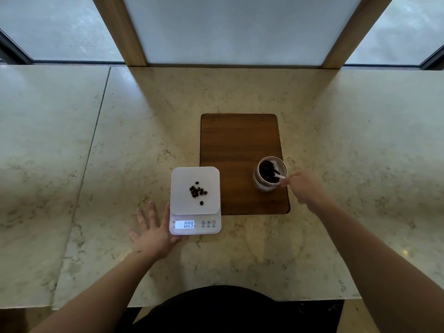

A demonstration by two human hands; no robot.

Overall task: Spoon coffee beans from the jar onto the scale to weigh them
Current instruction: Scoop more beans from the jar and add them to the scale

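Observation:
A white digital scale (pixel 182 179) sits on the marble counter, its lit display showing digits. A small heap of dark coffee beans (pixel 198 191) lies on its platform. To the right, an open glass jar (pixel 270 174) of beans stands on a brown wooden board. A white spoon (pixel 278 175) dips into the jar, and my right hand (pixel 305 188) grips its handle at the jar's right rim. My left hand (pixel 153 233) lies flat on the counter with fingers spread, touching the scale's left front corner.
The wooden board (pixel 237 143) is set into the pale marble counter (pixel 120 152). Wooden posts and frosted panes stand behind the counter. The counter's front edge runs just before my body.

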